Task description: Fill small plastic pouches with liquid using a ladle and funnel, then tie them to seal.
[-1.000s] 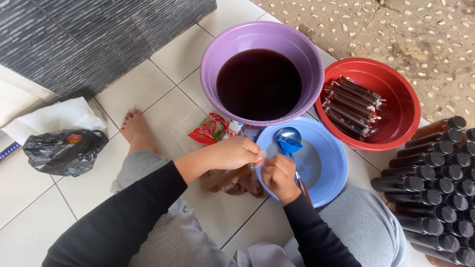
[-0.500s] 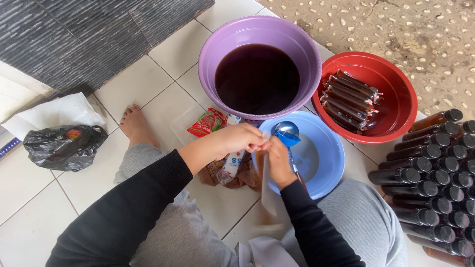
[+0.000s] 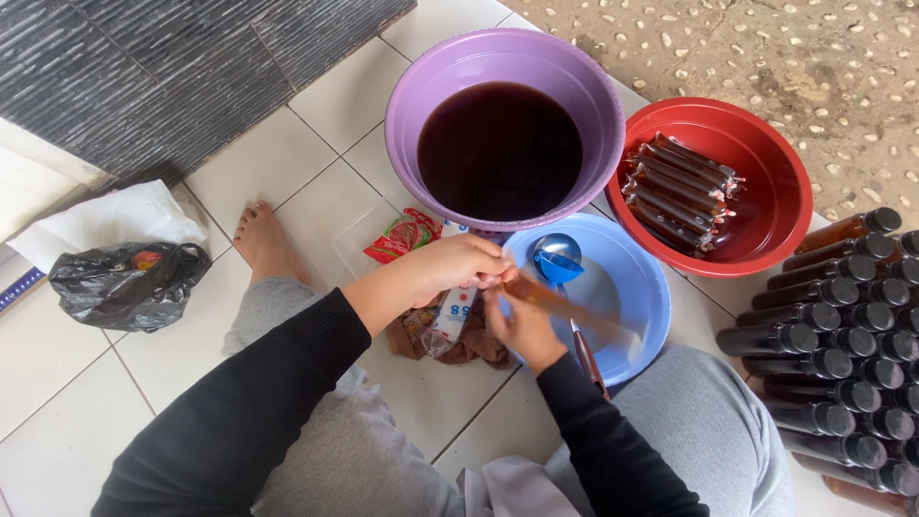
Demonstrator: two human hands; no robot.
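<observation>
We pinch one end of a thin, brown-filled plastic tube (image 3: 565, 308) with our left hand (image 3: 450, 268), fingers closed narrowly on it. Our right hand (image 3: 522, 325) grips the same tube from below. It lies blurred across the blue bowl (image 3: 637, 287), beside the blue funnel (image 3: 557, 258). Farther off sit the purple basin (image 3: 421, 105) of dark liquid and, right of it, the red bowl (image 3: 780, 206) of filled tubes.
</observation>
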